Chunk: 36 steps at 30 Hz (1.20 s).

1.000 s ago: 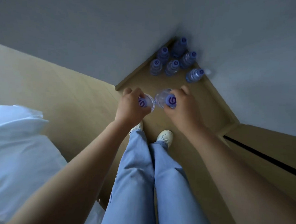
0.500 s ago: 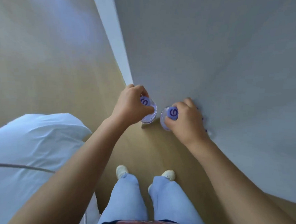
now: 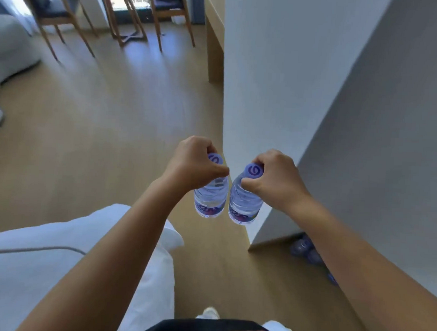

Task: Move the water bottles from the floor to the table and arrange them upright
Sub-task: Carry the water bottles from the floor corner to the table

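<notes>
My left hand (image 3: 191,164) grips the neck of a clear water bottle (image 3: 210,199) with a purple cap. My right hand (image 3: 275,179) holds a second, identical bottle (image 3: 243,204) the same way. Both bottles hang upright side by side in the air above the wooden floor, almost touching. More bottles (image 3: 305,249) stand on the floor in the corner at the lower right, partly hidden behind my right forearm. A wooden table (image 3: 214,33) juts out from behind the white wall far ahead.
A white wall corner (image 3: 260,117) rises directly right of the held bottles. A white bed (image 3: 42,265) fills the lower left. Wooden chairs (image 3: 56,12) and a small stand (image 3: 126,16) sit at the far end. Open wooden floor (image 3: 114,109) stretches ahead.
The view has swung up from the floor corner to the room ahead. Both hands have lifted their bottles away from the floor, and the bottles now hang upright.
</notes>
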Each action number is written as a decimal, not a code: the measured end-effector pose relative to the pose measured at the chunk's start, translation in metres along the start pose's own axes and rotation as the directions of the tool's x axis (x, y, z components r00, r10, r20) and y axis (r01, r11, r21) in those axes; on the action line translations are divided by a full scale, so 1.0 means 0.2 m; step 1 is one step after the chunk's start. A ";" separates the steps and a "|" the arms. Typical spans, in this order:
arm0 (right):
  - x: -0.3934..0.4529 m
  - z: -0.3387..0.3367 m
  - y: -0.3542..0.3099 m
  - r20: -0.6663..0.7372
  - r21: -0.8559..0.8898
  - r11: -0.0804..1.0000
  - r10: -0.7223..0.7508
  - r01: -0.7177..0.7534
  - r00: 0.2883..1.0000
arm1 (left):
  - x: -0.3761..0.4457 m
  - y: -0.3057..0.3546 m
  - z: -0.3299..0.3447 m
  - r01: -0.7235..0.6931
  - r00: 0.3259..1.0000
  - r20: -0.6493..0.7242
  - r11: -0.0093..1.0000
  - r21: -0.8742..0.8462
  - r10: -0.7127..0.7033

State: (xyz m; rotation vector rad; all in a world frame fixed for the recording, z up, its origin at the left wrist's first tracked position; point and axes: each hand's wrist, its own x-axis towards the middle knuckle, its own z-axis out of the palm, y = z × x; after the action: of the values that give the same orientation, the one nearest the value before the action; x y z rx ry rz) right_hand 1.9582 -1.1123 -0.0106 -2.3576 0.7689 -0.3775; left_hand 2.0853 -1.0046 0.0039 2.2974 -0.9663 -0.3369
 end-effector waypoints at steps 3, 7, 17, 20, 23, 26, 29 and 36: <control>0.13 0.05 -0.14 0.006 0.022 0.998 -0.050 0.050 0.999 | 0.06 -0.09 -0.14 0.020 0.998 -0.053 1.000 -0.015 -0.021; 0.33 0.09 -0.30 0.003 0.005 0.993 -0.120 0.120 0.993 | 0.18 -0.20 -0.30 0.053 0.982 -0.181 0.998 -0.027 -0.057; 0.95 0.21 -0.55 0.040 0.027 0.975 -0.223 0.222 0.974 | 0.66 -0.40 -0.60 0.112 0.939 -0.326 0.994 -0.004 -0.107; 1.19 0.25 -0.59 0.057 0.041 0.972 -0.234 0.232 0.971 | 0.87 -0.47 -0.68 0.123 0.925 -0.357 0.991 -0.046 -0.131; 1.45 0.30 -0.64 0.079 0.057 0.969 -0.245 0.241 0.966 | 1.11 -0.52 -0.76 0.130 0.920 -0.364 0.990 -0.058 -0.143; 1.70 0.33 -0.69 0.105 0.040 0.962 -0.273 0.270 0.956 | 1.34 -0.56 -0.82 0.122 0.924 -0.358 0.991 -0.049 -0.132; 1.95 0.35 -0.74 0.099 0.037 0.954 -0.300 0.298 0.949 | 1.56 -0.62 -0.88 0.129 0.915 -0.373 0.988 -0.081 -0.150; 2.51 0.41 -0.86 0.064 0.056 0.954 -0.296 0.293 0.953 | 2.08 -0.78 -1.06 0.090 0.901 -0.409 0.984 -0.153 -0.146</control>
State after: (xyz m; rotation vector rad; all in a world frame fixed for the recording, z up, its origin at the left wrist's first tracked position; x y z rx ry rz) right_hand 2.4636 -1.2695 0.0744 -2.4310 0.3689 -0.4277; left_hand 2.5581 -1.1223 0.0721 2.1849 -0.5707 0.0496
